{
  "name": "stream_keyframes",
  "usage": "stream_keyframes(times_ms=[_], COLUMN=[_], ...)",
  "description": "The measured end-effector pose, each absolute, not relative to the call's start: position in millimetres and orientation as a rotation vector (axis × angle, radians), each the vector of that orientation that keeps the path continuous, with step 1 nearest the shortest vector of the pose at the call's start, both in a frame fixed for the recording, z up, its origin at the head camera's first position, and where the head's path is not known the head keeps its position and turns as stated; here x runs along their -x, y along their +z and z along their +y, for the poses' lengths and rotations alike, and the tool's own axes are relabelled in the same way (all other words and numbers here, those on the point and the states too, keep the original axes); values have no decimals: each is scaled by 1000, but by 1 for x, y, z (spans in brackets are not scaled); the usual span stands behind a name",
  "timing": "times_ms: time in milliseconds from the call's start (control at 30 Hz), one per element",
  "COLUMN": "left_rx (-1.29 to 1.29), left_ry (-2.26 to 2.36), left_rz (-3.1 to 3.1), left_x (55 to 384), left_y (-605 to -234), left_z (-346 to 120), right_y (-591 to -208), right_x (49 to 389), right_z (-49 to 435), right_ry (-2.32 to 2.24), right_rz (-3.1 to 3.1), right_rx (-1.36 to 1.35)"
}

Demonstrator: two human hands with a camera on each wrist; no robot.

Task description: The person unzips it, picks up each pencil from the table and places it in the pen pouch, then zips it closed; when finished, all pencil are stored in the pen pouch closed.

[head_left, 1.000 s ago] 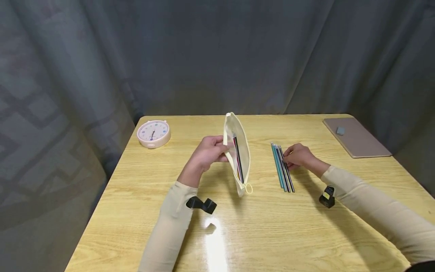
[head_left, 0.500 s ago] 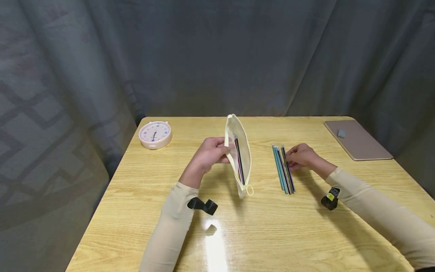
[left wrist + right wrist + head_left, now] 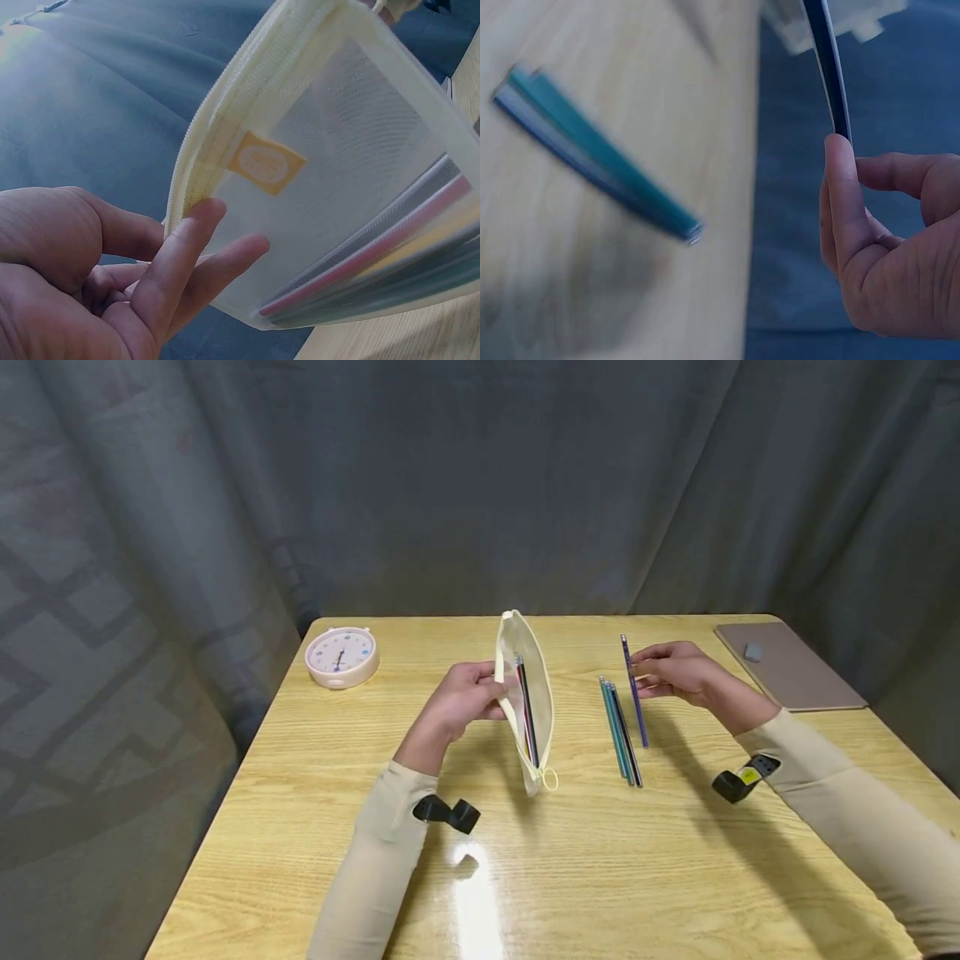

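My left hand (image 3: 468, 697) pinches the side of a cream zippered mesh pencil pouch (image 3: 542, 702), which gapes at the top. Several pencils (image 3: 527, 710) stand inside it; through the mesh in the left wrist view they look dark, pink, yellow and green (image 3: 375, 262). An orange label (image 3: 267, 163) is sewn near the zip. My right hand (image 3: 675, 675) pinches a dark blue pencil (image 3: 635, 697) between thumb and fingers, raised over the table. Just left of it lie several teal and dark blue pencils (image 3: 619, 735) side by side, also seen as a blurred bundle (image 3: 600, 154) in the right wrist view.
A pink round clock (image 3: 341, 657) sits at the back left of the wooden table (image 3: 570, 877). At the back right lies a flat mauve board or notebook (image 3: 795, 668) with a small grey-blue block (image 3: 752, 652) on it. Dark curtains (image 3: 480, 485) hang behind.
My right hand has separated a dark blue pencil from the row and lifted it up and away. The left hand and the pouch have stayed about where they were.
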State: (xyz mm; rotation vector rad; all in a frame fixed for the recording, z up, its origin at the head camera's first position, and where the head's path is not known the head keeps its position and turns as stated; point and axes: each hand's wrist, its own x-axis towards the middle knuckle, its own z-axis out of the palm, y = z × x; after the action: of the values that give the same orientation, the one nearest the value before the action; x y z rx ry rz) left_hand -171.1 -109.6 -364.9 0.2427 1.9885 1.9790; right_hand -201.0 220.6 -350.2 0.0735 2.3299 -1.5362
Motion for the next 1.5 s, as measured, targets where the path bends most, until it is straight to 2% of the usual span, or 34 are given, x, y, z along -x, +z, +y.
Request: stream_keyframes(times_ms=[300, 833, 1500], left_rx=[-259, -298, -314], left_ry=[1985, 1976, 1991], left_rz=[2003, 2004, 1982], left_x=[170, 171, 173], left_y=[-364, -367, -368], left_z=[-111, -111, -111], right_y=[-322, -309, -301], right_x=[189, 166, 163], right_z=[195, 143, 91], right_ry=[-1587, -1676, -1718], right_rz=[2321, 2269, 2328], right_rx=[9, 134, 144])
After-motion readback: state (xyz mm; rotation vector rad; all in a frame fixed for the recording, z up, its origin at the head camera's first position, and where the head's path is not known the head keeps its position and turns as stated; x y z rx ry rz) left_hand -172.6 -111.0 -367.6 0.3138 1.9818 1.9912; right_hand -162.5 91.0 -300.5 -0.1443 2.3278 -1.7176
